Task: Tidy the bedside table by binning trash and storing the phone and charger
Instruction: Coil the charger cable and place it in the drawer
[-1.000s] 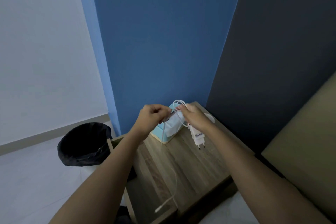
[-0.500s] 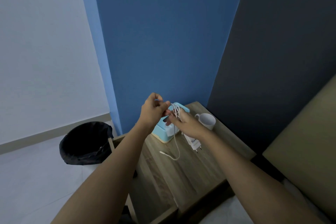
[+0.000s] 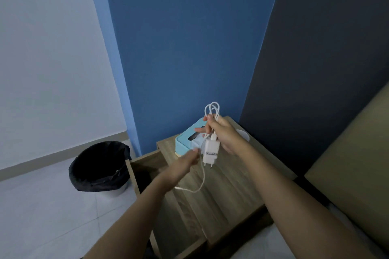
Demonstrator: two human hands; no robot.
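Right hand [image 3: 223, 135]: raised over the far part of the bedside table [image 3: 231, 191], fingers curled round a bundle of coiled white charger cable [image 3: 212, 109] whose loops stick out above the fist.
Charger plug [image 3: 210, 153]: white, hangs below the right hand with its pins pointing down, clear of the tabletop.
Left hand [image 3: 185, 164]: just beside the plug, fingers stretched toward the loose run of cable. Blur hides whether they pinch it.
Loose cable end: droops below the left hand in a curve, its tip near the left wrist.
Tissue box [image 3: 184, 141]: light blue, at the table's far left corner, white tissue in its slot.
Mug [image 3: 245, 136]: white, at the far edge, mostly behind the right hand; inside unseen.
Side compartment [image 3: 131, 174]: open, wooden walls, on the table's left; interior dark.
Bin [image 3: 99, 166]: black liner, on the floor left of the table; contents too dark to tell.
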